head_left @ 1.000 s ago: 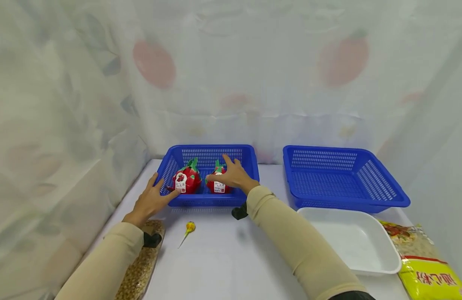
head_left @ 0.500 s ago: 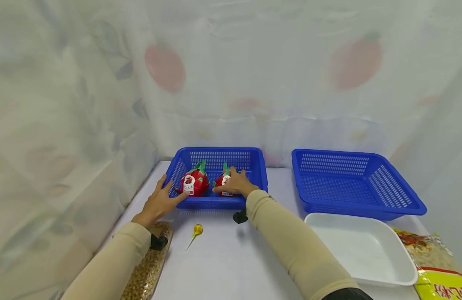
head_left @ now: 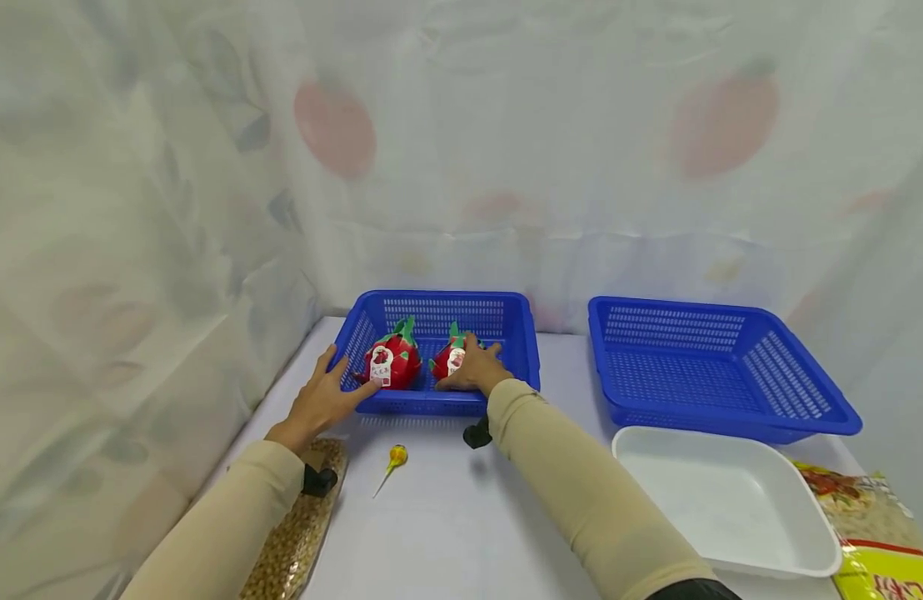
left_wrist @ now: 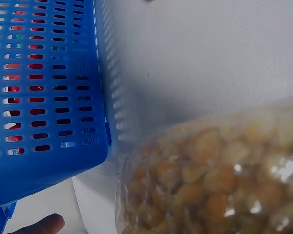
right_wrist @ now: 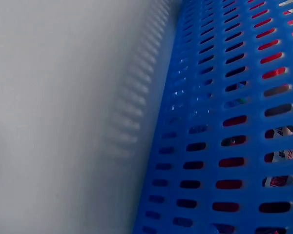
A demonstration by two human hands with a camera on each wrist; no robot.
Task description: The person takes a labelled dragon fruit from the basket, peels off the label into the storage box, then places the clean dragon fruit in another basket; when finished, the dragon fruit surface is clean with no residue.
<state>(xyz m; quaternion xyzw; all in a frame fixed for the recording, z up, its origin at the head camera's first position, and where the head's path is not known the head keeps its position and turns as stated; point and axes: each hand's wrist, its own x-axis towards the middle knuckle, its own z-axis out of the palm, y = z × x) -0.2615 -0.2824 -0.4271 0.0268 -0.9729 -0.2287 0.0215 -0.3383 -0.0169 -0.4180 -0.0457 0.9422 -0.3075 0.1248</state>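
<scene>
Two red dragon fruits with green leafy tips and white labels sit in the left blue basket (head_left: 424, 404). My right hand (head_left: 474, 367) reaches over the front rim and grips the right dragon fruit (head_left: 442, 362), thumb in front and fingers over its right side. Beside the left dragon fruit (head_left: 403, 364), my left hand (head_left: 322, 406) is spread at the basket's left front corner. Its thumb tip is near that fruit's label; whether they touch I cannot tell. A finger (left_wrist: 46, 225) shows outside the basket in the left wrist view. The right wrist view shows basket wall and no hand.
A bag of round tan kernels (left_wrist: 210, 180) lies under the left forearm. A yellow lollipop (head_left: 397, 456) lies in front of the basket. To the right stand another blue basket (head_left: 724, 433), a white tray (head_left: 720, 500) and a yellow printed bag (head_left: 892, 567).
My right hand has lowered onto the right dragon fruit and its fingers have closed round it. The left hand keeps its place at the corner. The head view has shifted slightly.
</scene>
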